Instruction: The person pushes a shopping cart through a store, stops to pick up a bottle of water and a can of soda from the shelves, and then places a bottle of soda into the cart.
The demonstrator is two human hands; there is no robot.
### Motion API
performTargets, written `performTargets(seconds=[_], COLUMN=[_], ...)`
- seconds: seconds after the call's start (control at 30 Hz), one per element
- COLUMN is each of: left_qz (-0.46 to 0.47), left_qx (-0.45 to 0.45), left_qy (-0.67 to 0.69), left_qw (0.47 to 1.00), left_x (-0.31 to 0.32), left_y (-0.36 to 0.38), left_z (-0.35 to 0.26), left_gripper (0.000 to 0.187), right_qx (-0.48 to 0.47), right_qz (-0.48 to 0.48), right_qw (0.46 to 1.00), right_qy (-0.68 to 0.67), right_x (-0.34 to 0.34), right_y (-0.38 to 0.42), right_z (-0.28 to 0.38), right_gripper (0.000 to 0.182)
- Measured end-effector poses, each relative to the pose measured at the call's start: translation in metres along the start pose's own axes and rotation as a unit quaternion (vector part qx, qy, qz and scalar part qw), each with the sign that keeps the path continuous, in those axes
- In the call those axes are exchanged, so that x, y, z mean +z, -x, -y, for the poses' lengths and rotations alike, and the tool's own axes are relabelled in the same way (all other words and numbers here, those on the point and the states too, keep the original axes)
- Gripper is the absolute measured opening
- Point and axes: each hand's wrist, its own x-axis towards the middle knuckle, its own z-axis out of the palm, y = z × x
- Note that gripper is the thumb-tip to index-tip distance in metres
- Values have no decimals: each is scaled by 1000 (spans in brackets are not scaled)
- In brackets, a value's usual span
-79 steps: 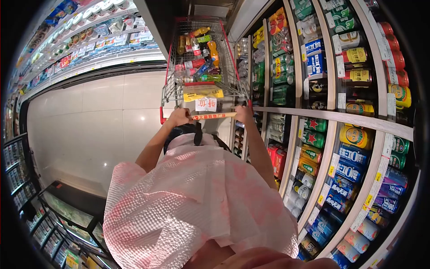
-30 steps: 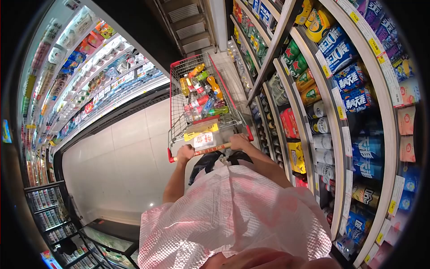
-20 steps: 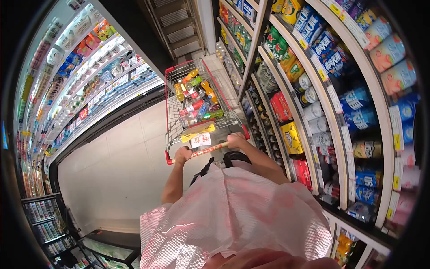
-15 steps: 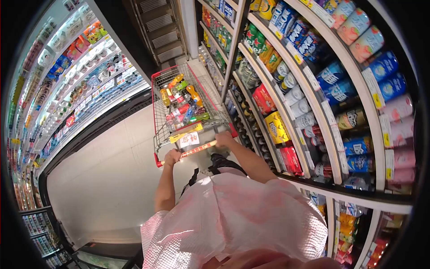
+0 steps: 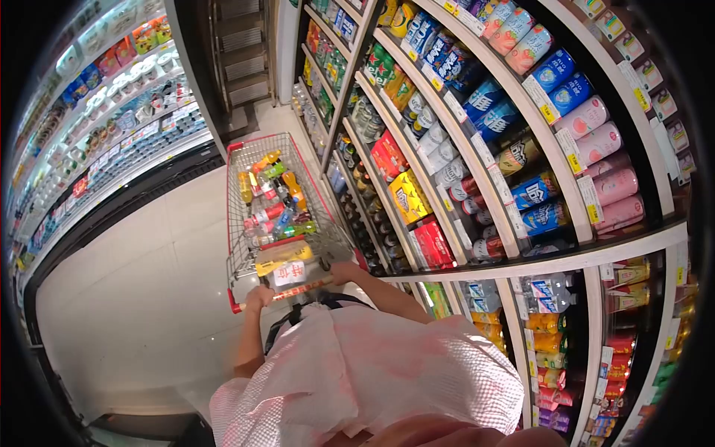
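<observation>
Both hands grip the push handle (image 5: 304, 289) of a wire shopping cart (image 5: 232, 195) with red trim. My left hand (image 5: 258, 297) is closed around the handle's left part. Toward the other end, my right hand (image 5: 343, 273) is wrapped around it too. Inside the basket lie several drink bottles with orange, yellow, red, blue and green contents or labels; an orange bottle (image 5: 295, 192) is among them. A white paper sign (image 5: 290, 273) with red characters hangs at the cart's near end, beside a yellow strip (image 5: 277, 258).
Shelves of cans and bottles (image 5: 409, 196) rise close along the right. A lit refrigerated display (image 5: 119, 149) with cups and packs runs along the left. Pale floor tiles (image 5: 149, 246) lie between them. A brown slatted rack (image 5: 242, 56) stands ahead of the cart.
The view has shifted, so the cart and both hands appear farther left and a little lower. More of the right-hand shelves shows. Both hands have stayed on the handle.
</observation>
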Motion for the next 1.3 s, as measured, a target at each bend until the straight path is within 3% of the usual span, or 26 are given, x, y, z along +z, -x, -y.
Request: performTargets(seconds=[0.07, 0.1, 0.13, 0.23, 0.27, 0.37, 0.43, 0.5, 0.7, 0.73, 0.83, 0.97, 1.13, 1.17, 1.23, 1.27, 1.3], left_qz=[57, -10, -17, 39, 43, 37, 33, 44, -6, -31, -21, -7, -80, -16, 32, 2, -32], left_qx=[8, 8, 11, -3, 23, 22, 36, 44, 25, 97, 27, 136, 125, 185, 218, 388, 376], left_qy=[8, 1, -8, 4, -4, 31, 0, 2, 10, -38, 53, -3, 5, -60, 0, -365, -360], left_qw=[998, 1000, 1000, 999, 999, 999, 999, 998, 1000, 994, 998, 991, 989, 981, 975, 846, 853], left_x=[17, 58, 65, 87, 96, 130, 149, 180, 251, 272, 300, 360, 405, 433, 449, 447, 462], left_y=[22, -5, 12, 50, 61, 84, 103, 102, 153, 148, 189, 196, 249, 201, 209, 215, 203], left_z=[4, 29, 26, 18, 21, 26, 26, 38, 39, 52, 35, 53, 33, 74, 81, 77, 84], left_gripper=[50, 46, 45, 45, 43, 43, 42, 41, 39, 37, 37, 40, 43, 45, 37, 27, 22], right_qx=[-25, 13, 27, 2, 7, -103, -30, -28, 29, 23, 1, -17, -34, -37, -41, -25, -6], right_qz=[34, 87, 125, 163, 133, 57, 128, 159, 290, 280, 254, 226, 145, 122, 74, 73, 26], right_qw=[999, 993, 985, 972, 975, 983, 978, 958, 944, 944, 953, 969, 986, 987, 986, 995, 999], right_qy=[-16, -78, -117, -169, -180, -142, -160, -238, -156, -170, -164, -101, -74, -98, -147, -67, -39], right_x=[28, 28, 36, 72, 92, 181, 156, 177, 216, 227, 253, 314, 361, 374, 399, 403, 409], right_y=[9, 27, 35, 59, 66, 41, 101, 113, 171, 181, 220, 241, 289, 296, 315, 321, 333], right_z=[-1, 6, 7, 2, 2, -27, -1, -8, 9, 8, 7, -4, -4, -7, -9, -6, -2], right_gripper=[41, 44, 41, 40, 39, 37, 35, 34, 30, 28, 23, 14, 18, 20, 25, 33, 35])
